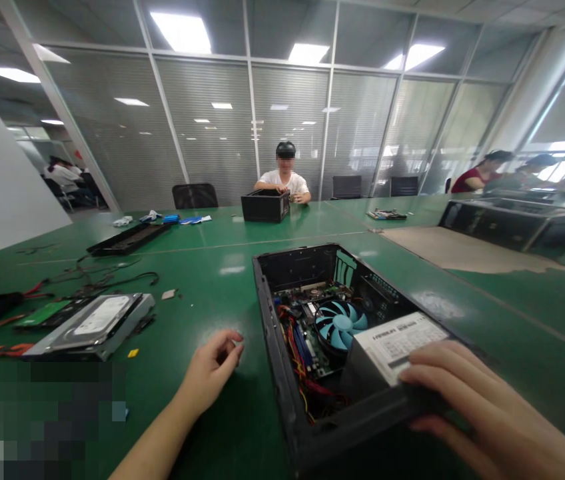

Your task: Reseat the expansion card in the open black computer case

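Observation:
An uncovered black computer case (268,320) lies on the green table in front of me. Inside are a turquoise cooling fan (342,323), a circuit board and a bundle of coloured wires (295,340). A power supply (395,340) with a white label fills the near right corner. My right hand (467,393) grips the near rim at that corner, with the fingertips over the power supply's label and the thumb lower outside. Left of the case, apart from it, my left hand (215,367) is loosely curled over the table, with nothing seen in it.
To the left lie a hard drive (102,320), an orange-handled screwdriver (10,350), cables (97,280) and a yellow piece (133,353). Farther back is a black panel (130,238). Across the table, a person (282,180) handles another case (265,205). Cardboard (462,250) lies at right.

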A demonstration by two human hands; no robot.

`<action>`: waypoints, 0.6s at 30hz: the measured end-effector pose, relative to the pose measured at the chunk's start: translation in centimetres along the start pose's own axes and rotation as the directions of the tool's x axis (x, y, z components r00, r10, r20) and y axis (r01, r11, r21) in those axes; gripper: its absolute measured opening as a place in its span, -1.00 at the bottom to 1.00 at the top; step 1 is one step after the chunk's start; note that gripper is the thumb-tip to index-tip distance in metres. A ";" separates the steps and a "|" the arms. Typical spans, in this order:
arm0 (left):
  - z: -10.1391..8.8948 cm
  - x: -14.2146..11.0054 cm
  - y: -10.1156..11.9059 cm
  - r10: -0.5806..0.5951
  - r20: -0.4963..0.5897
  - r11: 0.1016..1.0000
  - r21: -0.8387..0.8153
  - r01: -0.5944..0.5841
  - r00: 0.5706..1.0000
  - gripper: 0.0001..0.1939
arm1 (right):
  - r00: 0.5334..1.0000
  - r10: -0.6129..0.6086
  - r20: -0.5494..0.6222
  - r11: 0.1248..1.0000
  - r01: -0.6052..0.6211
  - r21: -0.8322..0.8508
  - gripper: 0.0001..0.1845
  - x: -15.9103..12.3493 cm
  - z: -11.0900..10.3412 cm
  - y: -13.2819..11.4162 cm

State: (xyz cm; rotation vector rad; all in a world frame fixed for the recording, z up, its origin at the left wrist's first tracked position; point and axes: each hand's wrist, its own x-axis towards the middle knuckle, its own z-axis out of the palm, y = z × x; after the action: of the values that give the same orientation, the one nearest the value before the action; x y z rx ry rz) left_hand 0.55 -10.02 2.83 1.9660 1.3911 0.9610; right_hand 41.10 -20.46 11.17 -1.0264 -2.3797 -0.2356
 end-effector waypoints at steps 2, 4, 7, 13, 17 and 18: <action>0.3 -0.1 0.7 0.029 0.047 0.999 0.016 -0.030 0.998 -0.79 | 1.000 0.012 0.026 1.000 -0.012 0.013 -0.51 -0.8 -1.4 -0.5; 0.5 -0.3 1.1 0.048 0.091 0.998 0.037 -0.051 0.995 -0.79 | 0.990 0.023 0.137 0.998 -0.031 0.061 -0.50 0.3 -3.1 -0.4; 0.5 -0.3 1.1 0.059 0.114 0.996 0.056 -0.065 0.992 -0.79 | 0.967 0.019 0.254 0.993 -0.049 0.109 -0.60 5.6 -5.1 1.0; 0.1 -0.2 0.0 0.026 0.075 0.998 0.054 -0.030 0.997 -0.79 | 0.833 -0.036 0.553 0.994 0.089 -0.069 -0.53 20.6 0.2 7.3; -0.2 -0.1 -0.3 0.015 0.068 0.998 0.056 -0.019 0.998 -0.79 | 0.548 0.044 0.836 0.954 0.225 -0.197 -0.19 24.7 8.1 10.2; -0.2 -0.1 -0.3 0.014 0.065 0.998 0.058 -0.017 0.998 -0.79 | 0.502 0.052 0.863 0.946 0.252 -0.204 -0.18 24.8 9.7 10.6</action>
State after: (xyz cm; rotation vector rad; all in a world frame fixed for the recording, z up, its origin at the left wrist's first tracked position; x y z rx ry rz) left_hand 0.15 -10.05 2.71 2.0351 1.3840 0.8648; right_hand 30.67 5.90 15.76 -1.3699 -3.4277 -0.1415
